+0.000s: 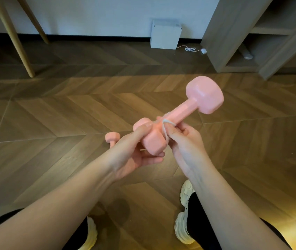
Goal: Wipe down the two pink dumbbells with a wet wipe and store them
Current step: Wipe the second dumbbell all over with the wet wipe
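Left grip [134,152] is wrapped round the near head of the pink dumbbell [205,94], holding it up with the far head angled up and away. Right grip [185,143], just beside it, pinches the wet wipe [165,123], twisted thin round the handle. Peeking out just beyond the left grip, the second pink dumbbell [112,137] lies on the wooden floor [53,114]. Well beyond both, a white box [165,34] sits against the wall.

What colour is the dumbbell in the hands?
Pink all over. The dumbbell shows best in the head view.
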The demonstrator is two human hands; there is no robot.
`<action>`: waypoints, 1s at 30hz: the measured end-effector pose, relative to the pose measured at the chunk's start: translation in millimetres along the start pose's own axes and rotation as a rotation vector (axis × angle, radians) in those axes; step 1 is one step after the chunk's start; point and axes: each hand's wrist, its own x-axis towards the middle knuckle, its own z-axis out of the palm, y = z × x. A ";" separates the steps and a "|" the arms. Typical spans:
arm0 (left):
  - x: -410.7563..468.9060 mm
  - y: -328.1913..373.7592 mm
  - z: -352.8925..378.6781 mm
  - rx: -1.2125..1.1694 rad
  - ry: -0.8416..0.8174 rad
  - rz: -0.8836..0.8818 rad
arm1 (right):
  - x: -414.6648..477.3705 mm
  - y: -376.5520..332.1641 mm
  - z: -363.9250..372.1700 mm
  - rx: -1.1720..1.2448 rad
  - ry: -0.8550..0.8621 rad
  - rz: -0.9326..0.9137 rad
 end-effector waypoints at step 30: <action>5.4 -5.7 -11.2 0.518 0.104 0.320 | 11.6 -22.5 -18.3 0.634 0.195 0.101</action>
